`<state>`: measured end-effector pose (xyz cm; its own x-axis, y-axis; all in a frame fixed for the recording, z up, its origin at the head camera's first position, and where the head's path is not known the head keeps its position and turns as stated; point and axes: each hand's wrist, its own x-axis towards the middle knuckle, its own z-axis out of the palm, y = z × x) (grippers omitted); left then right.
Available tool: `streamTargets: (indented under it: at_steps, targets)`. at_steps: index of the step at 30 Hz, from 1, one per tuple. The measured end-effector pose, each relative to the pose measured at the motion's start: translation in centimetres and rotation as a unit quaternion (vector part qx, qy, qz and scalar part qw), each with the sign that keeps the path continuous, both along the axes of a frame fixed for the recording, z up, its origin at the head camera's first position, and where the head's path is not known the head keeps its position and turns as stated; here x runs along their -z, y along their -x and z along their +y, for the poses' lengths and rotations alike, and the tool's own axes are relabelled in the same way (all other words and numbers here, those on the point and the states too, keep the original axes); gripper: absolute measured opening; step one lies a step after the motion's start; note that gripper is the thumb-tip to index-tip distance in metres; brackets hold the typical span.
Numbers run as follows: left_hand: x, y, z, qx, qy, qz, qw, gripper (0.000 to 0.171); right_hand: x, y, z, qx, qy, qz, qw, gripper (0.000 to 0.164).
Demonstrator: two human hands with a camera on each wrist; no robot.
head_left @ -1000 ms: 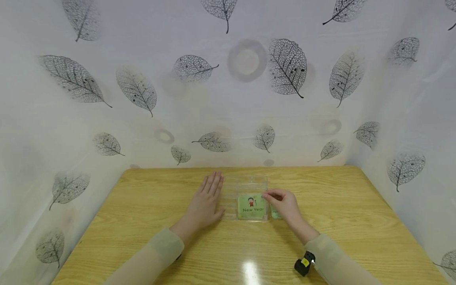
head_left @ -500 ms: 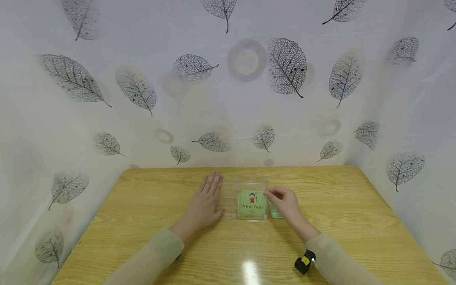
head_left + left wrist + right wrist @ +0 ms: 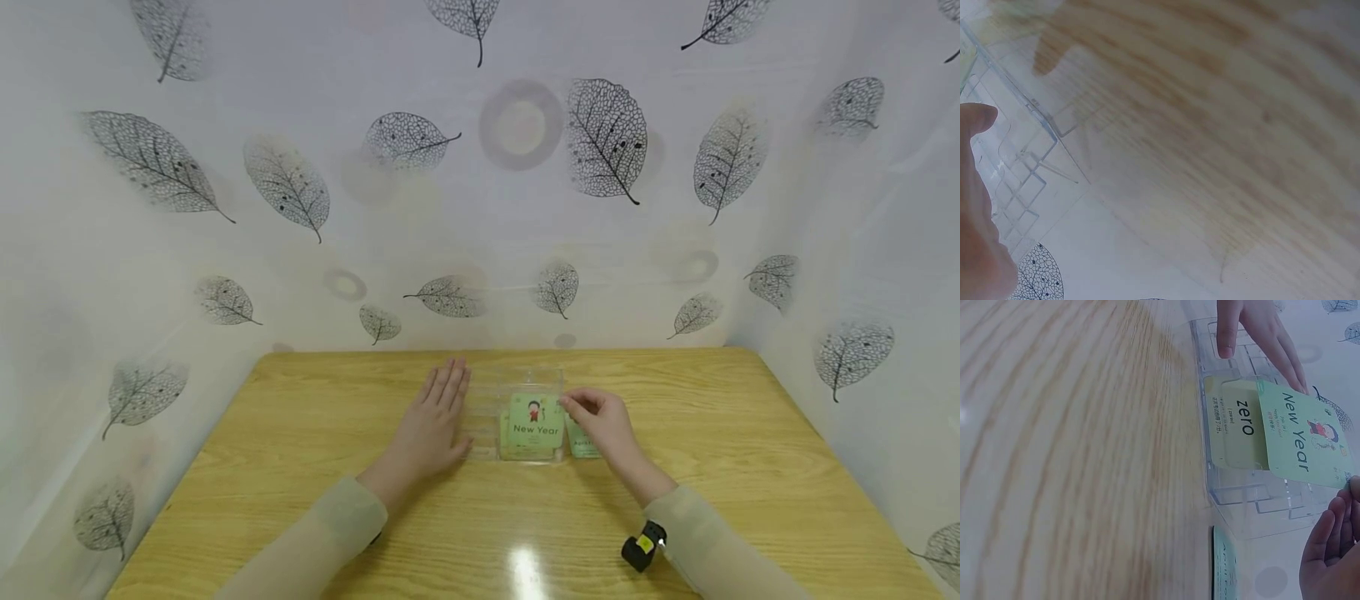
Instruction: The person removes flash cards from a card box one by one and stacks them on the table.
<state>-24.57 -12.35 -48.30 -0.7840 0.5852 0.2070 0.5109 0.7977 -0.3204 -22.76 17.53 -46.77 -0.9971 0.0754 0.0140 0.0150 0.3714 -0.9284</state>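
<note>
A green "New Year" flash card (image 3: 536, 422) is pinched at its upper right corner by my right hand (image 3: 606, 423). The card is raised over a clear plastic box (image 3: 1254, 509), overlapping it in the head view. Beneath it, a yellow-green card reading "zero" (image 3: 1241, 428) lies in a compartment of the box. My left hand (image 3: 429, 425) rests flat with straight fingers on the box's left part, thumb spread toward the cards. In the left wrist view, the thumb (image 3: 979, 119) shows beside the clear box wall.
Another green card, lettered "April" (image 3: 1224, 565), lies just right of the box, partly behind the right hand in the head view. A wooden table (image 3: 450, 533) bears everything. A leaf-printed white curtain (image 3: 480, 217) encloses the back and sides.
The right hand has lifted the "New Year" card up and slightly right, uncovering part of the card beneath. The left hand has stayed in place.
</note>
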Motion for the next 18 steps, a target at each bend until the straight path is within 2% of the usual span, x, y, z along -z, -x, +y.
streamTargets:
  at_steps: [8, 18]
  targets:
    - [-0.09, 0.0, -0.01, -0.003, 0.01, 0.002, 0.9999, 0.103, -0.46, 0.04, 0.26, 0.005, 0.016, -0.009, 1.0, 0.023]
    - [-0.13, -0.08, 0.0, -0.008, 0.007, -0.007, 0.9999, 0.103, -0.77, -0.1, 0.83, 0.001, 0.019, 0.016, 1.0, 0.024]
